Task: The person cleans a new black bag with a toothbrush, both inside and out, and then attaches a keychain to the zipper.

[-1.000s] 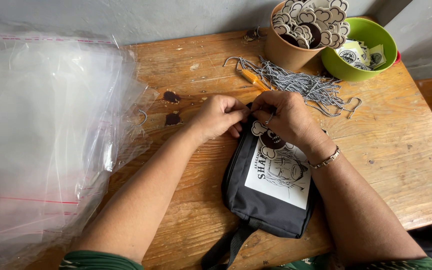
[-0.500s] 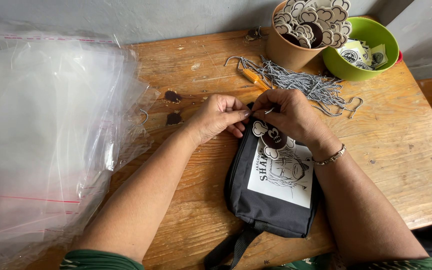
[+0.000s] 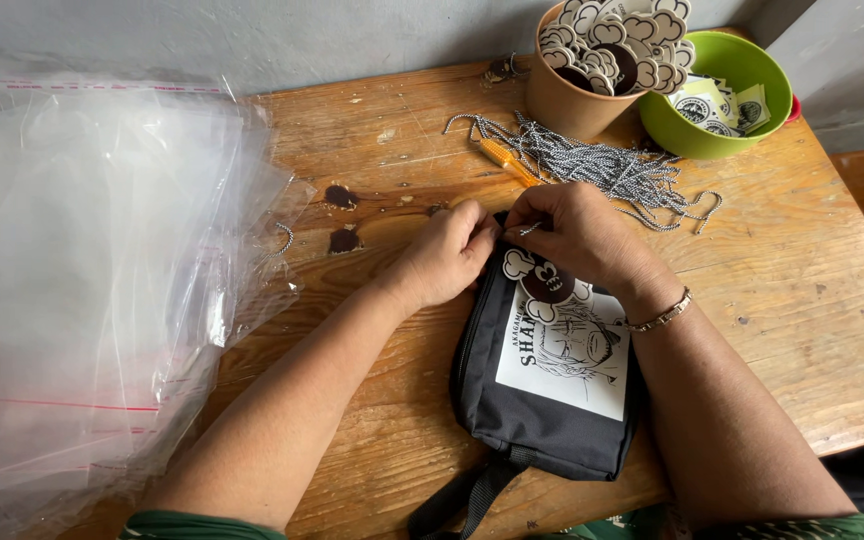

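**Both hands pinching a cord at top of black pouch**

Nearest, bottom centre: black pouch [image 3: 542,400] flat on the wooden table [image 3: 812,330], strap trailing off the lower edge, white printed panel facing up. Lying flat likely keeps its top edge steady for the fingers.

Centre of frame: a skull-shaped tag [image 3: 544,282] rests on the pouch's upper end, just below the hands. Left hand [image 3: 442,258] is closed, fingertips pressed together at the pouch's top edge, apparently gripping the zipper end; exact thing held is hidden. Right hand [image 3: 577,235], bracelet on the wrist, pinches a thin speckled cord [image 3: 529,229] between thumb and forefinger, other fingers curled. Hands nearly touching, so the cord stays taut and short.

Left side: stack of clear plastic bags [image 3: 82,290], well apart from the hands.

Farther, upper centre: pile of matching cords [image 3: 602,165] with an orange-handled tool [image 3: 508,161] beside it, within reach. Upper right: brown cup of tags [image 3: 592,70] and green bowl [image 3: 732,95] of printed cards, touching each other.
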